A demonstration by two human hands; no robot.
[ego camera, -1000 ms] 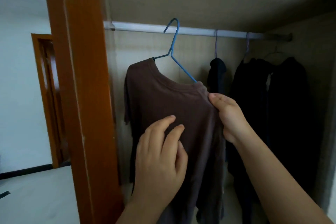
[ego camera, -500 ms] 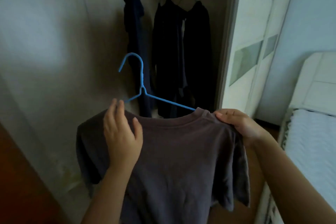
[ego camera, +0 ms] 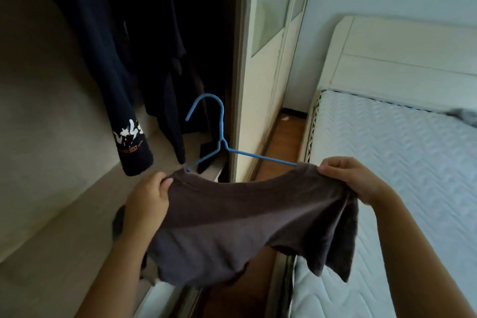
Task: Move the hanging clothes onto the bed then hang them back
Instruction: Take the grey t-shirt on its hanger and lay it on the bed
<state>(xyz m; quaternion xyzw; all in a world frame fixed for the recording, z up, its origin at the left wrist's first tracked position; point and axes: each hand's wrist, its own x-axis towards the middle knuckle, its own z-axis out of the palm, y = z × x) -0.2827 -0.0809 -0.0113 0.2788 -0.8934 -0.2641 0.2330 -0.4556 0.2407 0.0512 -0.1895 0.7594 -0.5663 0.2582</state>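
The bed (ego camera: 402,162) is lying off to the right of the right hand (ego camera: 351,178), its quilted white mattress reaching well past it toward the headboard, and the open wardrobe (ego camera: 51,137) is standing to the left of the left hand (ego camera: 147,201), with dark clothes (ego camera: 124,59) hanging above and beyond that hand. A second ago the brown T-shirt (ego camera: 245,227) was hanging from the wardrobe rail with only the right hand pinching a shoulder; now it is off the rail and being carried between both hands, and the view is swinging from the wardrobe toward the bed. The shirt is stretching from one hand to the other, sagging in the middle, its lower part dangling below the wrists over the gap between wardrobe and bed. The left hand is closing its fingers around the left shoulder of the shirt; the right hand is gripping the right shoulder, fingers curled over bunched cloth. The blue hanger (ego camera: 219,137) is riding inside the neck, its hook sticking up free beyond the hands, touching nothing. This looks like the first leg of the task: the shirt probably needs laying on the mattress to the right next.
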